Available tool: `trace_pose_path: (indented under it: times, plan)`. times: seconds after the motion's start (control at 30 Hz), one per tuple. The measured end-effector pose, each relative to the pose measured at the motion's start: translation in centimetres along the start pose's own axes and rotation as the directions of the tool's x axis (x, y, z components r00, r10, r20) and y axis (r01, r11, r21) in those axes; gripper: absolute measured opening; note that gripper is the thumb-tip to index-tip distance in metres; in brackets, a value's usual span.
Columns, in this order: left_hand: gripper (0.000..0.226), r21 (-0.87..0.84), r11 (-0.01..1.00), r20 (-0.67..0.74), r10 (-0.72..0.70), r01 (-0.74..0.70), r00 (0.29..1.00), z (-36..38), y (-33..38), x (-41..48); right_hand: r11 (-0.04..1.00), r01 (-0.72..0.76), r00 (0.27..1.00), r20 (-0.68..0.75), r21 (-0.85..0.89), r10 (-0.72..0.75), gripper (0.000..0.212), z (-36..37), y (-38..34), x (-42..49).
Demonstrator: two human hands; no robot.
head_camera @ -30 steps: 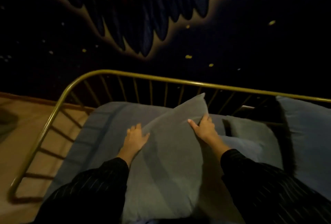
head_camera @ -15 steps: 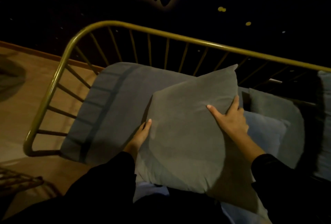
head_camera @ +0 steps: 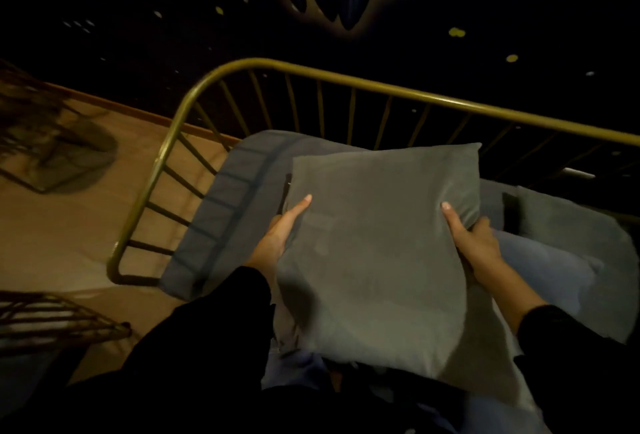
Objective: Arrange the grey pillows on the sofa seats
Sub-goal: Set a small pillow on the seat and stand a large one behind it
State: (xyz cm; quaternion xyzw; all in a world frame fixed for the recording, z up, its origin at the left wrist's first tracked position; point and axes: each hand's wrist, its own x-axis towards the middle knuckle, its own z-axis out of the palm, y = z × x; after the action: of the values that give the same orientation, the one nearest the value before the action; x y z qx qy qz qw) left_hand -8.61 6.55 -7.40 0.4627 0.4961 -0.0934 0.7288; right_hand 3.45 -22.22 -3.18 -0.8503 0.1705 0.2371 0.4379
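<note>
Two hands gripping one grey pillow (head_camera: 377, 253), left hand (head_camera: 277, 239) and right hand (head_camera: 476, 243) clamped on opposite edges, thumbs on top

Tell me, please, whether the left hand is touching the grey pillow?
Touching: the head view shows the left hand gripping the grey pillow's left edge, thumb lying on its face.

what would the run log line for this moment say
phase: placing | left hand: gripping grey pillow left edge | right hand: gripping right edge | pillow: held over sofa seat | rail behind
</note>
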Motion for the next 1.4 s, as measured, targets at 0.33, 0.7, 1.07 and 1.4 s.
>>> trace_pose_path:
  times: [0.33, 0.7, 1.07, 1.4]
  plan:
    - [0.086, 0.1, 0.99, -0.102, 0.107, -0.097, 0.989, -12.1, 10.2, 3.5, 0.97, -0.022, 0.991, 0.137, 0.243, -0.012, 0.084, 14.6, -5.2, -0.5]
    - [0.115, 0.258, 0.956, -0.037, -0.133, 0.138, 0.99, -18.3, 9.3, 12.2, 0.94, -0.193, 0.973, 0.178, 0.282, 0.146, 0.085, 23.0, -0.1, -0.6]
    - [0.11, 0.809, 0.582, -0.147, 0.073, 0.078, 0.986, -16.4, 5.1, 13.4, 0.951, -0.273, 0.955, 0.074, -0.143, 0.286, 0.092, 26.9, 0.8, 0.1]
    - [0.055, 0.905, 0.204, 0.294, 0.334, -0.373, 0.896, 1.8, 2.6, 7.3, 0.955, -0.072, 0.996, -0.078, -0.287, 0.051, 0.067, 14.7, -0.4, -0.9]
